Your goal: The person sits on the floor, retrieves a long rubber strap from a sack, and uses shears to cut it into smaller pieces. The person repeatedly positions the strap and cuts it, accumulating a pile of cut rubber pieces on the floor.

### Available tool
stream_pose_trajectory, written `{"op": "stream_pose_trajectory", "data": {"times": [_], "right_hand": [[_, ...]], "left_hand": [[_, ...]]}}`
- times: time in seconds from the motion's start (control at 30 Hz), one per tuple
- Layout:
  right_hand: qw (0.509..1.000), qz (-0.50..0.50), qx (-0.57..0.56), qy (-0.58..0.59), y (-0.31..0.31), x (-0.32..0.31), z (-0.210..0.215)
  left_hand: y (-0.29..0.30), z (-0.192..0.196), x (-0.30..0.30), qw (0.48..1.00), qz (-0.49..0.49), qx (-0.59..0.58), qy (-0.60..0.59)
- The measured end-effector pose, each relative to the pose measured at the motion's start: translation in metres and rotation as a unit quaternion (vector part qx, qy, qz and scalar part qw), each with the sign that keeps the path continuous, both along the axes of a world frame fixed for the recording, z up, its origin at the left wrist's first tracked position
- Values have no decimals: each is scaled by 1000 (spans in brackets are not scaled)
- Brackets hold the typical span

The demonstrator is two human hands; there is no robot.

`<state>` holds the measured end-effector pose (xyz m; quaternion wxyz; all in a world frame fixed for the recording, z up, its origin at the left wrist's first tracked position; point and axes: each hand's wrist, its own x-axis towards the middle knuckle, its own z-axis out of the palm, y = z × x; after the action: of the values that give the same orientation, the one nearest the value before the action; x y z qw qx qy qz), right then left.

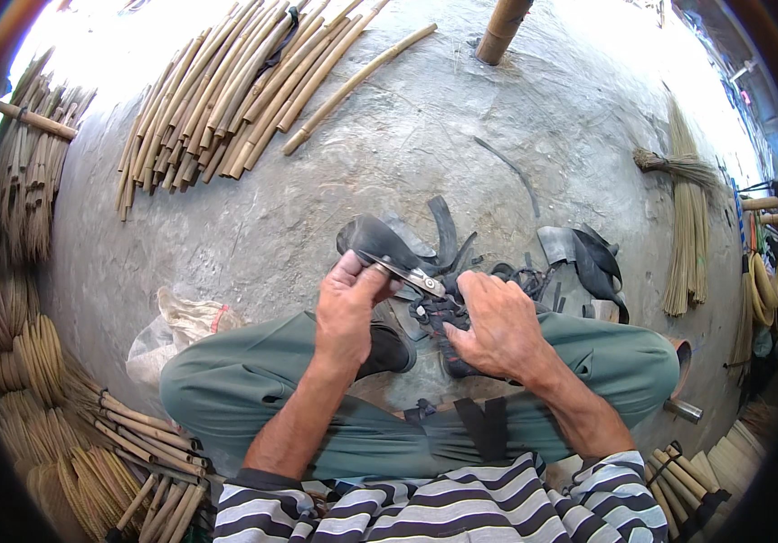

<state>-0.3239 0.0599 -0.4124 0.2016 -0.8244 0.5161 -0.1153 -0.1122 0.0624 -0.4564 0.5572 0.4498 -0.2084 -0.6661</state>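
My left hand (346, 303) pinches a curved, dark piece of rubber (375, 240) between thumb and fingers. My right hand (502, 324) is closed around the dark handles of a pair of scissors (427, 282). Their metal blades point left and lie along the near edge of the rubber, close to my left fingertips. Whether the blades are parted I cannot make out. Beneath and beyond my hands are black rubber strips (444, 231) and a tangle of dark scraps. Between my folded legs are my dark shoes (387, 351).
A larger black rubber offcut (592, 262) lies right of the scraps. Bamboo poles (226, 100) are spread at the far left, with a bamboo post (503, 32) at the far middle. A whitish sack (181, 330) sits by my left knee. Bundled straw (687, 217) lies at right.
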Motion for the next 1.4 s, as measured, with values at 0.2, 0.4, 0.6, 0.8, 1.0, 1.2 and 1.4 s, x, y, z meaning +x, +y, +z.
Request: {"op": "stream_pose_trajectory", "data": {"times": [0.2,0.4,0.6,0.8,1.0,1.2,1.4], "right_hand": [[993,-16,109,30,0,0,10],[972,-28,223,72,-1,1,11],[1000,-10,17,-5,2,0,-3],[987,-13,154,41,4,0,4],[985,-9,167,33,5,1,-1],[1000,-6,15,21,6,1,-4],[983,-16,178,41,5,1,6]], "left_hand": [[4,4,-7,1000,-15,5,-10],[1,3,-3,997,33,59,39],[11,0,-13,999,24,39,18],[11,-2,-11,998,32,48,30],[9,-1,-10,995,64,50,55],[15,3,-19,1000,17,1,0],[14,1,-15,999,23,43,-5]]}}
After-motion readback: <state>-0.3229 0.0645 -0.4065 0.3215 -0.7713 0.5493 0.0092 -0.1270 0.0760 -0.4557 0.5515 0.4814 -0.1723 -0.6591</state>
